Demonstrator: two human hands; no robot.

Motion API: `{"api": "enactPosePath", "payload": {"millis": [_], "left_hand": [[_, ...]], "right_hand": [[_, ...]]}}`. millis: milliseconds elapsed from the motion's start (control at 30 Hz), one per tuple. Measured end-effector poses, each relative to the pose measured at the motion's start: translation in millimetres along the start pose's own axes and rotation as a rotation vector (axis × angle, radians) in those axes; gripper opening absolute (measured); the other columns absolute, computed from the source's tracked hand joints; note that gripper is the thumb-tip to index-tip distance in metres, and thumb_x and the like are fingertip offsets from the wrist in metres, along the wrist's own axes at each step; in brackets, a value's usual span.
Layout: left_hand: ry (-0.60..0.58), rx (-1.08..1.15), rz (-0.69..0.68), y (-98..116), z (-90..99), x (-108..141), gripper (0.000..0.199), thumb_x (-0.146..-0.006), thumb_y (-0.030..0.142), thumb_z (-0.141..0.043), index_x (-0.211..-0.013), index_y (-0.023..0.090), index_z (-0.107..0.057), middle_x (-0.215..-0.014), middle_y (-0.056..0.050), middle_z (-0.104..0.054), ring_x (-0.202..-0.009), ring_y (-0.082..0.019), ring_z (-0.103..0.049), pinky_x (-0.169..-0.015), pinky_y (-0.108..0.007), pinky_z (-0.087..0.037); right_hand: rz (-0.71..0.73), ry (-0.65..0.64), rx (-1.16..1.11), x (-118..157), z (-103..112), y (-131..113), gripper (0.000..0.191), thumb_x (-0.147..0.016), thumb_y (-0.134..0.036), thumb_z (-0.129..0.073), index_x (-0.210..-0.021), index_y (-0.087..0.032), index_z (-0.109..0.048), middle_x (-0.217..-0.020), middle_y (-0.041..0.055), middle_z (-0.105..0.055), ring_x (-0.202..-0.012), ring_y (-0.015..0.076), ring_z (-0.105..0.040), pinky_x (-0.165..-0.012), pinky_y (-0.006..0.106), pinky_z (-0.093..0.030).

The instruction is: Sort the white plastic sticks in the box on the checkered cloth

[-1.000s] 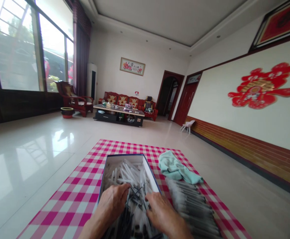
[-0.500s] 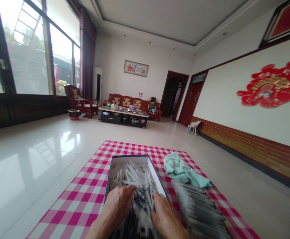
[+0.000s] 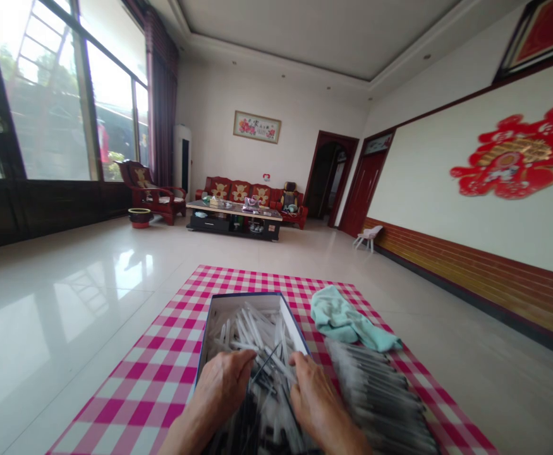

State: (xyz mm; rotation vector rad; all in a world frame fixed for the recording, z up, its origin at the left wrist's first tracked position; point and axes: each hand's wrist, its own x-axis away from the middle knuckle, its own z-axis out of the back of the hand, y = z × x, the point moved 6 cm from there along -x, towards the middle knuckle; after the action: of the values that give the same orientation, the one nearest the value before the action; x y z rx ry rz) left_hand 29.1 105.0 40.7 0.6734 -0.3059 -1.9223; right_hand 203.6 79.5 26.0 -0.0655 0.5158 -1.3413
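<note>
A white box with a blue edge (image 3: 297,322) stands in front of me, filled with loose white and clear pen parts (image 3: 252,325) and dark ones nearer to me. Over its left side is my left hand (image 3: 226,376), thumb and fingers pinched together; what they hold is hidden. My right hand (image 3: 311,385) is over the right side, its fingers curled, with their contents also out of sight. Between the two hands a thin dark rod (image 3: 267,363) slants across the parts. Whether either hand grips it, I cannot make out.
Right of the box lies a row of pens (image 3: 380,392), blurred, with a mint-green cloth (image 3: 347,319) just beyond. All rest on a pink-and-white checked tablecloth (image 3: 157,360). Farther off are a low table (image 3: 233,212), a red wooden sofa (image 3: 224,188) and a small stool (image 3: 368,237).
My hands stay over the box with only slight shifts; the right fingertips are a little higher. The thin dark rod between them sits at a different slant. The view has tilted slightly.
</note>
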Motion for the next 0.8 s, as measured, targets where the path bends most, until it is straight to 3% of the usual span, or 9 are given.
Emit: {"api": "enactPosePath", "payload": {"millis": [133,267,333,467,600,700,800], "left_hand": [[0.051,0.047,-0.069,4,3.3,1,0.031,-0.090,0.021,-0.039,-0.102,0.026,-0.067,-0.089,-0.003,-0.072,-0.083,-0.018,-0.068,-0.071,-0.024,-0.048],[0.129,0.082,-0.145,7,8.6,2,0.030,-0.090,0.020,-0.039,-0.106,0.024,-0.065,-0.087,-0.004,-0.067,-0.077,-0.016,-0.065,-0.069,-0.024,-0.048],[0.188,0.089,-0.205,12,14.2,3,0.029,-0.090,0.022,-0.042,-0.110,0.024,-0.062,-0.095,-0.005,-0.066,-0.085,-0.017,-0.063,-0.075,-0.026,-0.049],[0.189,0.083,-0.355,29,20.6,6,0.031,-0.088,0.027,-0.048,-0.118,0.023,-0.058,-0.112,-0.007,-0.063,-0.103,-0.023,-0.055,-0.089,-0.035,-0.045],[0.021,0.140,-0.368,39,14.3,8,0.027,-0.091,0.022,-0.042,-0.110,0.023,-0.061,-0.094,-0.005,-0.066,-0.087,-0.018,-0.059,-0.080,-0.029,-0.046],[-0.031,0.195,-0.330,37,9.6,8,0.029,-0.093,0.020,-0.037,-0.104,0.021,-0.063,-0.080,-0.004,-0.065,-0.077,-0.016,-0.061,-0.071,-0.024,-0.046],[0.020,0.236,-0.307,29,6.7,7,0.031,-0.093,0.021,-0.036,-0.115,0.021,-0.058,-0.088,-0.006,-0.067,-0.080,-0.016,-0.064,-0.071,-0.023,-0.047]], "right_hand": [[-0.075,-0.012,0.007,-13,35,-3,0.020,-0.071,-0.005,-0.048,-0.081,-0.018,-0.060,-0.083,0.0066,-0.065,-0.079,0.0197,-0.062,-0.071,0.027,-0.044],[-0.050,0.146,-0.007,-16,68,-8,0.015,-0.077,-0.009,-0.047,-0.075,-0.018,-0.058,-0.079,0.0057,-0.062,-0.075,0.0194,-0.059,-0.069,0.029,-0.042],[-0.008,0.198,-0.075,-14,75,-15,0.013,-0.080,-0.013,-0.047,-0.076,-0.018,-0.058,-0.077,0.0046,-0.061,-0.073,0.0186,-0.059,-0.068,0.028,-0.042],[0.060,0.156,-0.226,-11,68,-39,0.012,-0.079,-0.013,-0.051,-0.074,-0.019,-0.059,-0.075,0.0021,-0.062,-0.071,0.0162,-0.059,-0.066,0.025,-0.043],[0.080,0.118,-0.326,-10,53,-57,0.013,-0.078,-0.010,-0.052,-0.074,-0.020,-0.060,-0.076,0.0009,-0.063,-0.070,0.0146,-0.060,-0.065,0.023,-0.044],[0.044,0.107,-0.411,-12,44,-54,0.012,-0.077,-0.012,-0.054,-0.083,-0.020,-0.061,-0.080,0.0016,-0.066,-0.072,0.0148,-0.062,-0.066,0.023,-0.046],[-0.062,0.026,-0.445,-13,33,-40,0.031,-0.075,-0.013,-0.055,-0.106,-0.019,-0.057,-0.085,0.0033,-0.068,-0.070,0.0152,-0.063,-0.064,0.023,-0.048]]}}
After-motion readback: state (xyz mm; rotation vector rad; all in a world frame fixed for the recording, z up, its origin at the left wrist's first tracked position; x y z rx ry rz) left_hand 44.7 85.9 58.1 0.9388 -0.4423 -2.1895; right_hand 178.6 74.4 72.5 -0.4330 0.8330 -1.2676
